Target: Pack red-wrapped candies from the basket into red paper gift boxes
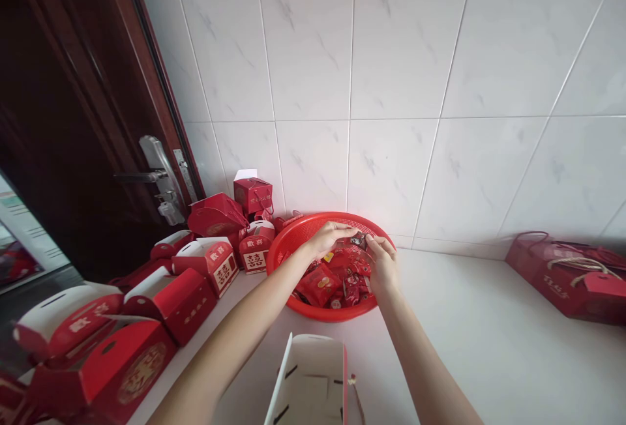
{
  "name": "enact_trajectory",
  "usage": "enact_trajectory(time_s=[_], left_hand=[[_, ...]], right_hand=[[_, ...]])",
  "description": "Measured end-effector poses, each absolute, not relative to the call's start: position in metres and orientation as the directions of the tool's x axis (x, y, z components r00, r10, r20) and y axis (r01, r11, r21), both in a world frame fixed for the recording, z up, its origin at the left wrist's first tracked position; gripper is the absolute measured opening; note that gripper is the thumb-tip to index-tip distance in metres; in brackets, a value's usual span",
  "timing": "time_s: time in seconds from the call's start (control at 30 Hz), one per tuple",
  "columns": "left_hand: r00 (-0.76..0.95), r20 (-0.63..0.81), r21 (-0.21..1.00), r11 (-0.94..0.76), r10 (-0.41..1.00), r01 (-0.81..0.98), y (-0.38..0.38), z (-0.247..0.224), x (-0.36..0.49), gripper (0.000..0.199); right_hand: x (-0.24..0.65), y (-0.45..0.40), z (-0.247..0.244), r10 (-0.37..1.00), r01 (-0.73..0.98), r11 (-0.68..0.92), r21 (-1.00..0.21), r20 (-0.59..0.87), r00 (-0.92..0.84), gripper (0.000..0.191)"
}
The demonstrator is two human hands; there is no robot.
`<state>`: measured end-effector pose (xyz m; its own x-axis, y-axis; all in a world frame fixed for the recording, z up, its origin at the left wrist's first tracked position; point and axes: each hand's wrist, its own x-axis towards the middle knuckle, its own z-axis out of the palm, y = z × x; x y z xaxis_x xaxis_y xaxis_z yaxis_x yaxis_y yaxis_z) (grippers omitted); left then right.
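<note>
A round red plastic basket (313,312) holds red-wrapped packets (320,285) and other small wrapped pieces. Above its far right part, my left hand (328,240) and my right hand (384,265) come close together. Between their fingertips is a small dark wrapped piece (358,240), which both hands pinch. Nearer to me, in front of the basket, stands an open box (313,373) with a white inside and a red outer side; its bottom shows and a cord lies at its right.
Many red gift boxes (190,304) crowd the left side, beside a dark door with a metal handle (159,174). Red bags (562,275) with a rope handle lie at the far right. A tiled wall (391,86) rises behind the white tabletop (454,321).
</note>
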<state>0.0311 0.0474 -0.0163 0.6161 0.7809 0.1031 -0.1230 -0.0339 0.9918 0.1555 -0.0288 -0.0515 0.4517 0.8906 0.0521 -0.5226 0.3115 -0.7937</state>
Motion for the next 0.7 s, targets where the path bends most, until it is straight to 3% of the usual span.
enact_trajectory(time_s=[0.13, 0.27, 0.43, 0.6, 0.7], left_hand=[[0.605, 0.094, 0.99, -0.011, 0.791, -0.139, 0.048, -0.017, 0.034, 0.042], [0.59, 0.139, 0.99, -0.102, 0.795, -0.096, 0.05, -0.019, 0.032, 0.038], [0.567, 0.186, 0.977, -0.211, 0.802, -0.024, 0.051, -0.019, 0.026, 0.031], [0.617, 0.119, 0.976, -0.206, 0.778, 0.072, 0.055, -0.023, 0.021, 0.029], [0.534, 0.131, 0.977, -0.2, 0.835, 0.072, 0.062, -0.028, 0.02, 0.032]], right_hand=[[0.158, -0.024, -0.055, 0.872, -0.518, 0.328, -0.79, 0.042, 0.488, 0.027], [0.159, -0.024, -0.055, 0.86, -0.478, 0.313, -0.821, 0.032, 0.51, 0.022], [0.156, -0.03, -0.048, 0.929, -0.45, 0.169, -0.877, -0.01, 0.369, 0.023], [0.153, -0.037, -0.042, 0.967, -0.458, 0.094, -0.884, -0.028, 0.254, 0.03], [0.152, -0.04, -0.041, 0.975, -0.445, 0.042, -0.895, -0.06, 0.214, 0.03]])
